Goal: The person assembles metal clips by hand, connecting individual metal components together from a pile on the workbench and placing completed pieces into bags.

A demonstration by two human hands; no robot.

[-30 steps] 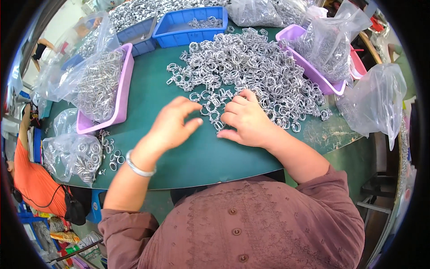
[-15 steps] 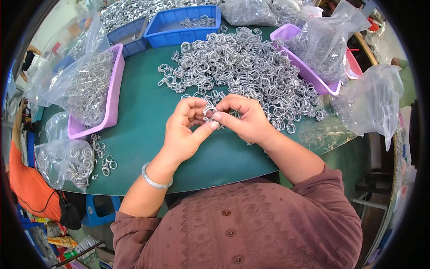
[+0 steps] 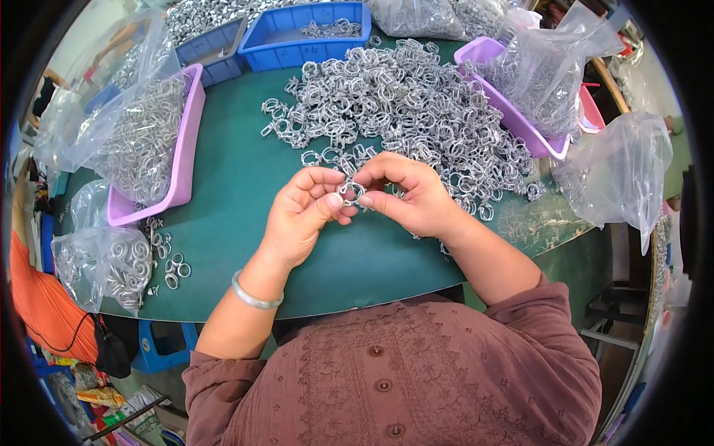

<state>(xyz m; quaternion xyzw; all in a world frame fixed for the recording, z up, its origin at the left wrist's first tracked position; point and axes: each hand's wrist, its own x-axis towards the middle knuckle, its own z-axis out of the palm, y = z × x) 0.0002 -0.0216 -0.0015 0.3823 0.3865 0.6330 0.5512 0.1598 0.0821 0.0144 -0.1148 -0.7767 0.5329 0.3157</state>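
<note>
Between my two hands is a silver metal ring (image 3: 350,195), held just in front of the large pile of similar silver rings (image 3: 401,97). My left hand (image 3: 301,212) pinches its left side with thumb and fingers, a pale bangle (image 3: 255,291) circling that wrist. On the ring's right side, the thumb and index finger of my right hand (image 3: 413,195) close on it. Both hands are raised a little over the green tabletop (image 3: 238,193). My fingers partly cover the ring's edges.
A pink basket (image 3: 186,167) with bagged rings stands at left, another pink basket (image 3: 547,147) at right. Blue trays (image 3: 305,56) lie at the back. A few loose rings (image 3: 177,269) and a clear bag (image 3: 82,260) sit at the left edge. A person in orange (image 3: 52,320) is at far left.
The ring between my hands has turned so its round opening shows more plainly. My left fingers and thumb have shifted slightly on it, the thumb moving up and left.
</note>
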